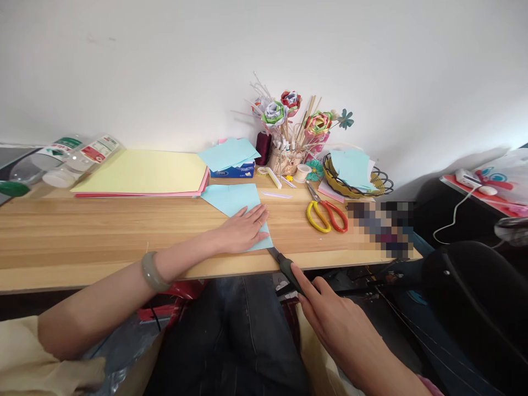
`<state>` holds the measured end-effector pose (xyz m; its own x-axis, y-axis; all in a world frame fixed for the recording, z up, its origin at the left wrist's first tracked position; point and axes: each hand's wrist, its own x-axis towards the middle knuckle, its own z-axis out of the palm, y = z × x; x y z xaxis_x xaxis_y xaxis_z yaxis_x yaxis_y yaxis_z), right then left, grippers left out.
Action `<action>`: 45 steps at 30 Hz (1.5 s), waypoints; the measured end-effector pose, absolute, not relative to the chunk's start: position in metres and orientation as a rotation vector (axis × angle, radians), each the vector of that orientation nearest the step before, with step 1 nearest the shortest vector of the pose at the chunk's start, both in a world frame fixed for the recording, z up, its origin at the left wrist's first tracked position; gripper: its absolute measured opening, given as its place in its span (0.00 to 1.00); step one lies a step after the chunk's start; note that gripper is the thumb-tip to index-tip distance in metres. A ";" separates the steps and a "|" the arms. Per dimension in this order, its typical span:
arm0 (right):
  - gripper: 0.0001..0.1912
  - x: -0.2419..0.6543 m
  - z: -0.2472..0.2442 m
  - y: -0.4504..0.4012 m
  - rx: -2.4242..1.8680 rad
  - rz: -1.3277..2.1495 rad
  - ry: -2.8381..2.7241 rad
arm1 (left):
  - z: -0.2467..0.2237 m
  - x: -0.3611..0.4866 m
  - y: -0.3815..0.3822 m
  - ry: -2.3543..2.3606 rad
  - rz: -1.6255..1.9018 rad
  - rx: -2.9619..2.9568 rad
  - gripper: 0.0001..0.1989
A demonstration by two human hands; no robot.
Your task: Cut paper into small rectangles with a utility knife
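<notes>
A light blue sheet of paper (235, 198) lies on the wooden table (103, 231), folded or overlapping at its front part. My left hand (243, 228) rests flat on it with fingers stretched out, a ring on one finger. Closed around the dark green handle of a knife (285, 265) is my right hand (330, 308), its index finger along the handle. The blade reaches the paper's front right corner; whether it sits inside a fold I cannot tell. Scissors (325, 215) with one yellow and one red handle lie to the right of the paper.
Yellow and pink paper sheets (144, 170) are stacked at left beside plastic bottles (78, 157). More blue sheets (231, 154) lie on a blue box (233, 171). Paper flowers (275, 113) stand in a holder (284, 160) near a woven basket (350, 187) and a dark thread spool (264, 147).
</notes>
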<state>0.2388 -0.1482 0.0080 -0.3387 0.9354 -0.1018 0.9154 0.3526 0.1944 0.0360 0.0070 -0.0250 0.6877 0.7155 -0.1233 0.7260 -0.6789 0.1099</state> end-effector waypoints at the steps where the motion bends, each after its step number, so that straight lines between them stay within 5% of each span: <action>1: 0.26 0.238 0.011 -0.147 1.680 0.126 2.402 | -0.025 0.036 0.007 1.179 -0.101 2.749 0.32; 45: 0.27 0.222 0.028 -0.117 1.663 0.012 2.215 | -0.026 0.036 0.005 1.192 -0.058 2.767 0.32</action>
<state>0.2222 -0.1166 0.0278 -0.2350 0.9292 -0.2853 0.9259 0.3033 0.2251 0.0356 0.0051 -0.0257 0.6878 0.7208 -0.0858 0.7258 -0.6802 0.1026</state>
